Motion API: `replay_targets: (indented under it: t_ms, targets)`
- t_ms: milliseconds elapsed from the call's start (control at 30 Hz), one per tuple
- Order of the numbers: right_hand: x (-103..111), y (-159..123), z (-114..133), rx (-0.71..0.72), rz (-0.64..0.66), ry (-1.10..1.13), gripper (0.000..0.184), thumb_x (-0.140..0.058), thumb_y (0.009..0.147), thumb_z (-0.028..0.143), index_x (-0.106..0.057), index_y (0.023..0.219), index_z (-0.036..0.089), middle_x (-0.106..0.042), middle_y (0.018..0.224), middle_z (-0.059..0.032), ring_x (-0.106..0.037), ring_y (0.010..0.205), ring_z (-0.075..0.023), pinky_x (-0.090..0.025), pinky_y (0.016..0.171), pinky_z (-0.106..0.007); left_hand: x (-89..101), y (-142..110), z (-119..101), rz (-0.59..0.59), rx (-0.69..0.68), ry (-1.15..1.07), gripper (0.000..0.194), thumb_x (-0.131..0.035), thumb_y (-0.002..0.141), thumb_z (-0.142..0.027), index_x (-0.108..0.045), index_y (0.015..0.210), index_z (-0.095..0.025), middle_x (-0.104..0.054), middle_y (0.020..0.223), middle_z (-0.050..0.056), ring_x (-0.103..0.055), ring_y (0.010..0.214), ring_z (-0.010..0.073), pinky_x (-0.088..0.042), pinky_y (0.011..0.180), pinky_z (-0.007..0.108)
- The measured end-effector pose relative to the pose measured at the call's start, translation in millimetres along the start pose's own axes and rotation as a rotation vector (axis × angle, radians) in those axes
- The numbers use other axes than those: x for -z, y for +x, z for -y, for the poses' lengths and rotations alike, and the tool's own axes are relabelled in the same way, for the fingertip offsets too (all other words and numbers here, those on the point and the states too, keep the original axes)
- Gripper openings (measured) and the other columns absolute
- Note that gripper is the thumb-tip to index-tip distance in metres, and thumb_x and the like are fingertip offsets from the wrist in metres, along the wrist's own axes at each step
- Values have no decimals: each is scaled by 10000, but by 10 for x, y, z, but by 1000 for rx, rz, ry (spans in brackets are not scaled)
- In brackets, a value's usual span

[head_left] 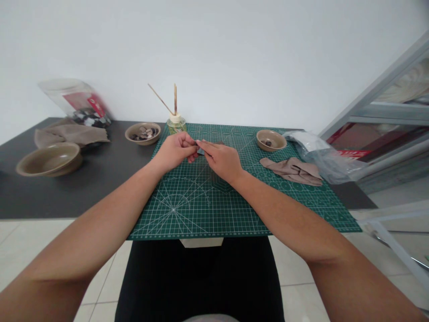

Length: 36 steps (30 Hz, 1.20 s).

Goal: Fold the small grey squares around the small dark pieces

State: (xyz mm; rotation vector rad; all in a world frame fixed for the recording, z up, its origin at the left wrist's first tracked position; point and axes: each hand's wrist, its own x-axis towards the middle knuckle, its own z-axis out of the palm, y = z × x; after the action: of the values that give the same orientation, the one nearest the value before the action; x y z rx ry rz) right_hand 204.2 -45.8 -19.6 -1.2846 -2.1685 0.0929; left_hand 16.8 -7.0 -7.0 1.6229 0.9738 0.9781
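A small, flat-looking grey piece point(200, 151) with a faint bluish cast sits between the meeting fingertips of the left hand point(181, 150) and right hand point(221, 160), above the green cutting mat point(187, 214). Fingers cover most of it, so its full shape, tilt and condition cannot be told.

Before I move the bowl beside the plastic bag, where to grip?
Probably the bowl's left rim, from left and above: it's raised and exposed there, while the plastic bag crowds its right. Keep it level; small pieces lie inside.
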Motion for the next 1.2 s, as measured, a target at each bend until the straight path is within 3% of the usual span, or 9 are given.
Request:
replay_targets:
  t_ms: [167, 367, 700, 1000, 1200]
  targets:
    - [-17, -6, 34, 45, 26, -1, 446, -505, 1007, 248, -629, 1426, 337, -610, 1488, -10, -696, 1150, -267, -575, 930, -442, 22, 3, 32, -38, -32, 114, 229, -781, 716, -215, -553, 710, -199, -612, 531, -35, -526, 449, 104, -377, 470, 240]
    - [-14, 0, 7, -6, -1, -22, 447, -493, 1004, 240, -639, 1419, 319, -623, 1474, -26, -701, 1143, -285, -578, 886, -437, 33, 50, 122, -152, -118, 67, 196, -794, 705, -253, -610, 708, -187, -620, 587, -35, -555, 539, 107, -417, 562, 254]
    - [-3, -1, 70, 28, 21, -35, 425, -499, 1017, 281, -644, 1414, 329, -586, 1511, -38, -712, 1096, -274, -575, 881, -430, 37, 28, 89, -109, -104, 146, 131, -735, 698, -192, -604, 693, -186, -654, 595, -14, -561, 562, 119, -412, 571, 263]
    - [60, 1, 122, -34, 68, -135, 491, -418, 1049, 192, -517, 1525, 263, -627, 1473, -24, -681, 1237, -198, -584, 949, -324, 3, 70, 121, -94, -114, -24, 192, -762, 701, -190, -576, 749, -184, -645, 574, -35, -605, 528, 110, -458, 557, 238]
    - [64, -4, 161, 1, 114, -176, 518, -412, 1048, 184, -470, 1558, 255, -563, 1531, -27, -687, 1229, -198, -590, 967, -330, 2, 51, 108, -61, -99, 30, 170, -715, 701, -127, -561, 746, -183, -681, 583, -24, -638, 552, 119, -469, 562, 228]
